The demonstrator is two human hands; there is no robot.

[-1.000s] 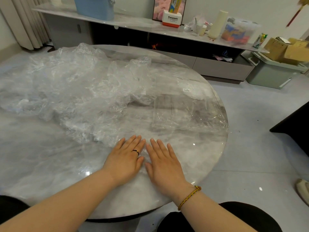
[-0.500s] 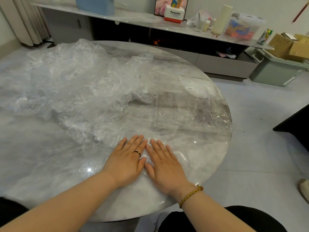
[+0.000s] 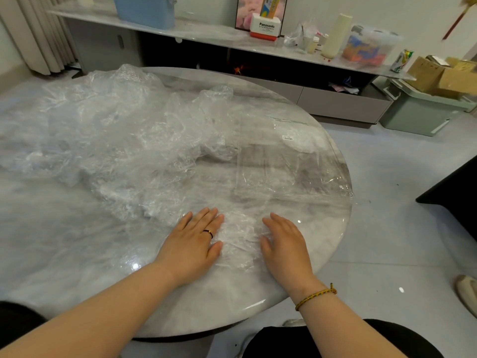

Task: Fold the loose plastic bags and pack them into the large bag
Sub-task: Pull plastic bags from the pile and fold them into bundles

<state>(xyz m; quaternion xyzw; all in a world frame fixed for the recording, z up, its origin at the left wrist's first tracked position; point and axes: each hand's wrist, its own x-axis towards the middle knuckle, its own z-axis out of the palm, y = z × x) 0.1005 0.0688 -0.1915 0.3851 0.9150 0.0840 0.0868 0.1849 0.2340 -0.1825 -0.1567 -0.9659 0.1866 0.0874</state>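
A crumpled clear plastic bag (image 3: 240,236) lies flat on the round marble table (image 3: 77,241) near its front edge. My left hand (image 3: 192,244), with a ring on it, presses flat on the bag's left side. On the bag's right side my right hand (image 3: 286,244) presses flat, fingers straight. A big heap of loose clear plastic bags (image 3: 116,140) covers the table's left and middle. A smoother, larger clear bag (image 3: 289,164) with a small white label lies flat toward the right edge.
Behind the table runs a long low cabinet (image 3: 335,102) with boxes, a blue tub and bottles on top. A grey-green bin (image 3: 418,112) with cardboard boxes stands at the right. Dark furniture (image 3: 454,195) sits at the far right on the floor.
My hands were side by side and touching; they have slid apart, the right one moving right, spreading the small bag flat between them.
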